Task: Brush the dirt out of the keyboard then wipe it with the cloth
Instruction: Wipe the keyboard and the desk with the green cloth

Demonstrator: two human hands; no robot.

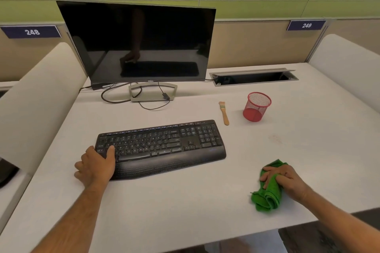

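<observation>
A black keyboard (164, 144) with a wrist rest lies in the middle of the white desk (185, 201). My left hand (96, 165) grips its near left corner, thumb on the keys. A crumpled green cloth (267, 195) lies on the desk to the right of the keyboard, and my right hand (285, 181) is closed on its upper part. A small wooden-handled brush (224, 113) lies flat beyond the keyboard's right end, untouched by either hand.
A dark monitor (141, 45) on a grey stand (153, 92) sits behind the keyboard, with black cables (115, 96) looping at its base. A red mesh cup (257, 107) stands right of the brush. An open cable tray (255, 77) is set into the desk's back.
</observation>
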